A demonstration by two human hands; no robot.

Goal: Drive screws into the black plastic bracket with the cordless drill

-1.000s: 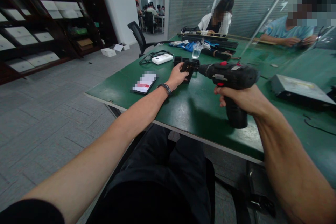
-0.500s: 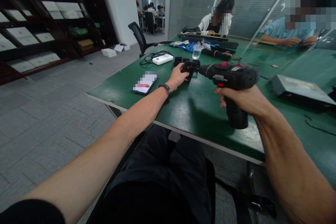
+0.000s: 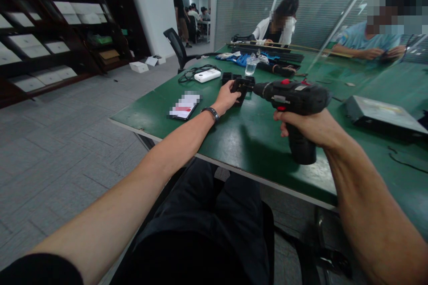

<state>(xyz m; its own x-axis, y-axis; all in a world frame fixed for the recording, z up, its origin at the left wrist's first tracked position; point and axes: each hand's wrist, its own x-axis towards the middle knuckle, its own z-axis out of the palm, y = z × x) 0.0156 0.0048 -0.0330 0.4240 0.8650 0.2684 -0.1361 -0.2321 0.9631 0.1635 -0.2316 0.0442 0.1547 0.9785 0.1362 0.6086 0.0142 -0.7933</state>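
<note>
My right hand is wrapped round the grip of a black cordless drill with red details. The drill lies level above the table, its chuck pointing left, and its bit meets or nearly meets a small black block-like part. Fingers of my left hand are closed on that part from the left side, holding it upright over the table. More black pieces stand just behind it; where they begin is hard to tell. The exact contact of the bit is too small to make out.
On the green table lie a phone, a white power bank with a black cable, a clear plastic cup and a flat metal box. Two people sit across the table. An office chair stands at the far left corner.
Both hands, the drill and the black part keep almost the same place. In the far doorway, a standing person in dark clothes has come into view.
</note>
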